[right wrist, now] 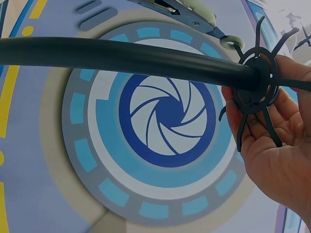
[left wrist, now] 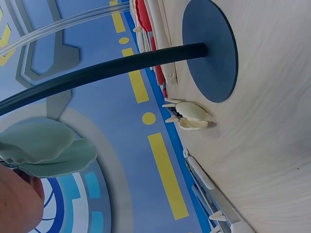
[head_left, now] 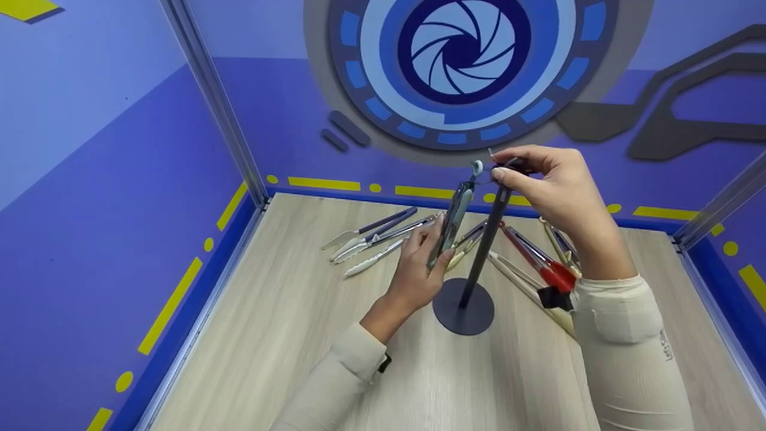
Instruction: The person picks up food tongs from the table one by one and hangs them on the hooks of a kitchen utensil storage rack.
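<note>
Green tongs [head_left: 459, 209] are up in the air left of the stand's pole [head_left: 486, 245], ring end high, scalloped heads [left wrist: 43, 141] down. Left hand [head_left: 416, 266] has fingers and thumb wrapped round the lower part, near the heads. Pull ring [head_left: 476, 170] is right at one hook of the crown [right wrist: 260, 77]; can't tell if it's threaded. Handling guess: light, stiff metal arms, softer grippy heads, low breakage risk; smooth metal could slip and arms may spring apart, so hold both together mid-length and keep the ring exposed. Right hand [head_left: 562, 185] pinches the crown, fingers curled behind it. The hooks look thin, bendable. Round base [head_left: 467, 323] sits on the table [head_left: 239, 347]. Farther out: red tongs [head_left: 556, 276] and long cream tongs [head_left: 526, 284] to the right, pale yellow tongs [left wrist: 192, 111] behind, grey-handled tongs [head_left: 389, 221] to the left, patterned wall [head_left: 119, 149] beyond.
</note>
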Motion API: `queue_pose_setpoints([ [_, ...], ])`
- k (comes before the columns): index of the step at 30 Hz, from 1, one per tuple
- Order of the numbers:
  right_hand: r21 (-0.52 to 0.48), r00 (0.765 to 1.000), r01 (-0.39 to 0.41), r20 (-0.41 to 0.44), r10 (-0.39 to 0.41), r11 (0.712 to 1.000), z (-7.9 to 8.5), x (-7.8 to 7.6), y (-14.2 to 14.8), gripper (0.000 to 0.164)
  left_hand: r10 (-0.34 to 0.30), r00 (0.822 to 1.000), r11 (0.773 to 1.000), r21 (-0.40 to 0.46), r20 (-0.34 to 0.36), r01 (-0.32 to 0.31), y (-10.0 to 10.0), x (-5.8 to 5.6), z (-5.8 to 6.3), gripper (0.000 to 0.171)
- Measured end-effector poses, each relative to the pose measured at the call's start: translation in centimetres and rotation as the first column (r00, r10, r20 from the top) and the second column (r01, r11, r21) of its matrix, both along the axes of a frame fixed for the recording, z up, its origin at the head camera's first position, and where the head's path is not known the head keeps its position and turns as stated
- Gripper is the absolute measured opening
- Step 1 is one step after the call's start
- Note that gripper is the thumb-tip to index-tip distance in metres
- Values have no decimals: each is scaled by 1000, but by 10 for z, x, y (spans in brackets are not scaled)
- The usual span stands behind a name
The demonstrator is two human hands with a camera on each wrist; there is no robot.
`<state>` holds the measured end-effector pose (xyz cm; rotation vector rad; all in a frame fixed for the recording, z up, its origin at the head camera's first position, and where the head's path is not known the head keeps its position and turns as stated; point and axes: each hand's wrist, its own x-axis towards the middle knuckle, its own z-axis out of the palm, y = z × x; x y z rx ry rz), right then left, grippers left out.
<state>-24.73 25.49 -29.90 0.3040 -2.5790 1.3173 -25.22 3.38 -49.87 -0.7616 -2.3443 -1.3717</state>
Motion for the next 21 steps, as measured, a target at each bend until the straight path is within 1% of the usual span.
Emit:
queue_pose_setpoints([
  [6, 0, 1000, -2, -11, 2, 1000, 0, 1, 0, 30, -18, 1000, 1000, -22, 23, 18, 3, 2, 2, 63],
  [9, 6, 1000, 2, -13, -2, 1000, -1, 2, 0, 29, -37, 998, 999, -36, 49, 39, 5, 3, 2, 64],
  [12, 15, 1000, 8, -14, -8, 1000, -1, 2, 0, 29, -70, 994, 995, -61, 78, 75, 5, 3, 3, 64],
  [16, 20, 1000, 16, -7, -15, 1000, -1, 2, 0, 29, -125, 987, 988, -79, 100, 133, 6, 2, 5, 64],
  [21, 14, 1000, 5, 0, -5, 1000, 0, 2, 1, 30, -156, 978, 984, -70, 137, 166, 7, -1, 6, 65],
])
